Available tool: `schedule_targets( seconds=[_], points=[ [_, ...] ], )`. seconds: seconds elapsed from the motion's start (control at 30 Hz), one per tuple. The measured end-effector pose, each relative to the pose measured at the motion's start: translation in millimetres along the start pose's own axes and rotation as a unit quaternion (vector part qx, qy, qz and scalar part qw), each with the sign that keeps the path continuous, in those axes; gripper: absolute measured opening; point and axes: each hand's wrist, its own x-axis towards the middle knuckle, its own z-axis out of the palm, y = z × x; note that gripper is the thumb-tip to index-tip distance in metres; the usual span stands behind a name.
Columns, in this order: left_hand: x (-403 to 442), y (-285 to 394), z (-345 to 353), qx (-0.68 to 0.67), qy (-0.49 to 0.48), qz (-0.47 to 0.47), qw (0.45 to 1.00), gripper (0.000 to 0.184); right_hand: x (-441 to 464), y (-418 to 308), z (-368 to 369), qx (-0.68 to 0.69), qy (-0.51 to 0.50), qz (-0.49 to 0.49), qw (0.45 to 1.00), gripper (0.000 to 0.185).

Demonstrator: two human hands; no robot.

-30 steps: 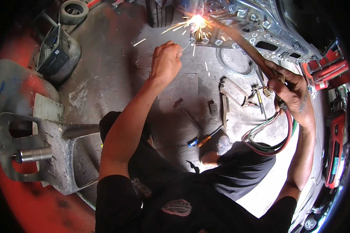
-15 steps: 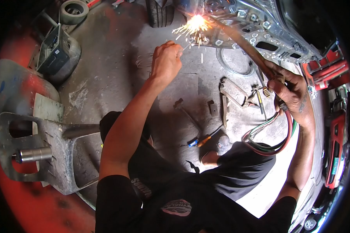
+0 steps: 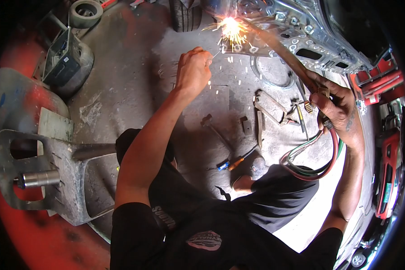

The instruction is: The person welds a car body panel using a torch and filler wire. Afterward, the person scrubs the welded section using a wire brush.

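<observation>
My right hand (image 3: 335,101) is wrapped round the handle of a gas welding torch (image 3: 281,50), whose long tube slants up to the left. Red and green hoses (image 3: 334,155) loop down from the handle. At the torch's far end a bright flare throws sparks (image 3: 234,31) along the lower edge of a bare metal car panel (image 3: 301,38); glare hides the tip. Pinched in the closed fingers of my left hand (image 3: 194,72) is a thin welding wire (image 3: 218,52), which points up toward the flare.
A coil of wire (image 3: 274,78), a hammer (image 3: 217,130), a blue-handled screwdriver (image 3: 223,166), an orange-handled one (image 3: 236,164) and a wire brush (image 3: 308,107) lie on the floor. Left are a plastic chair (image 3: 72,189) and a toolbox (image 3: 63,63). A tyre (image 3: 186,18) stands behind.
The sparks now spray wider and more to the right, with bright drops falling lower toward the floor. Both hands and the torch stay nearly where they were.
</observation>
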Motion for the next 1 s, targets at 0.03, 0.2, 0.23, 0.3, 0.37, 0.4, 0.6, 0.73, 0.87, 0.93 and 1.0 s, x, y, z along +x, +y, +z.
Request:
schedule_targets(
  seconds=[0.03, 0.2, 0.23, 0.3, 0.37, 0.4, 0.6, 0.73, 0.87, 0.93, 1.0],
  points=[
    [0.0, 0.3, -0.3, 0.002, -0.001, 0.000, 1.000, 0.014, 0.1, 1.0, -0.5, 0.000, -0.001, -0.002, 1.000, 0.057],
    [-0.3, 0.1, 0.0, 0.002, -0.002, -0.002, 1.000, 0.015, -0.4, 0.2, -1.6, -0.001, -0.003, 0.005, 1.000, 0.058],
    [0.0, -0.4, 0.4, 0.006, -0.001, 0.002, 1.000, 0.015, -0.4, 0.3, -1.4, -0.001, -0.002, 0.005, 1.000, 0.057],
    [0.1, -0.1, 0.4, 0.007, 0.000, 0.001, 1.000, 0.015, -0.1, 0.9, -0.9, 0.001, 0.000, 0.001, 1.000, 0.056],
    [-0.2, 2.0, 0.0, 0.002, -0.001, -0.008, 1.000, 0.015, 0.2, 1.7, -0.5, 0.003, 0.001, -0.005, 1.000, 0.054],
    [0.0, 2.1, -0.4, 0.002, -0.004, -0.009, 1.000, 0.015, 0.1, 1.2, -0.4, 0.000, 0.002, -0.002, 1.000, 0.054],
    [-0.1, 1.7, -0.6, -0.001, -0.004, -0.008, 1.000, 0.016, -1.0, -0.9, -0.8, -0.005, 0.004, 0.006, 1.000, 0.056],
    [-0.2, 2.0, -1.3, -0.002, -0.009, -0.013, 1.000, 0.016, -1.6, 0.0, -1.8, 0.002, -0.003, 0.003, 1.000, 0.058],
    [-0.1, 3.4, -1.4, -0.003, -0.011, -0.015, 1.000, 0.015, -2.1, -0.3, -0.5, 0.002, 0.003, 0.002, 1.000, 0.058],
    [-0.2, 2.8, -1.2, -0.003, -0.009, -0.011, 1.000, 0.015, -2.3, -2.0, -0.7, -0.002, 0.002, 0.008, 1.000, 0.058],
    [-0.2, 2.1, -0.6, 0.001, -0.008, -0.009, 1.000, 0.015, -2.4, -2.4, -0.9, -0.004, 0.002, 0.009, 1.000, 0.058]
  ],
)
